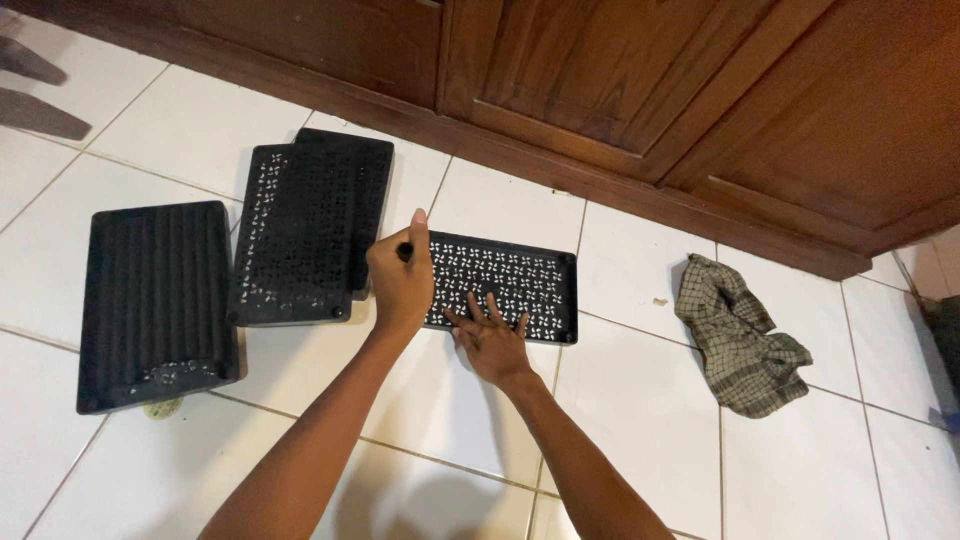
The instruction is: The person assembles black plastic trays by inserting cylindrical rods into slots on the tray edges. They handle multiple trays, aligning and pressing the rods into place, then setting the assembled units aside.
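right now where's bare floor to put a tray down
Bare tiles lie between the middle tray and the cloth, and in front of the hands, toward the camera. It is crowded on the left: stacked trays sit close beside the ribbed tray.

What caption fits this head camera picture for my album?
Left hand and right hand on a perforated black plastic tray lying on the white tiled floor.

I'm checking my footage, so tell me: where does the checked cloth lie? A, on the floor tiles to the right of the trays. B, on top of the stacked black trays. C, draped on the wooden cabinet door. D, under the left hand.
A: the checked cloth lies crumpled on the white floor tiles, to the right of the perforated black tray and clear of both hands.
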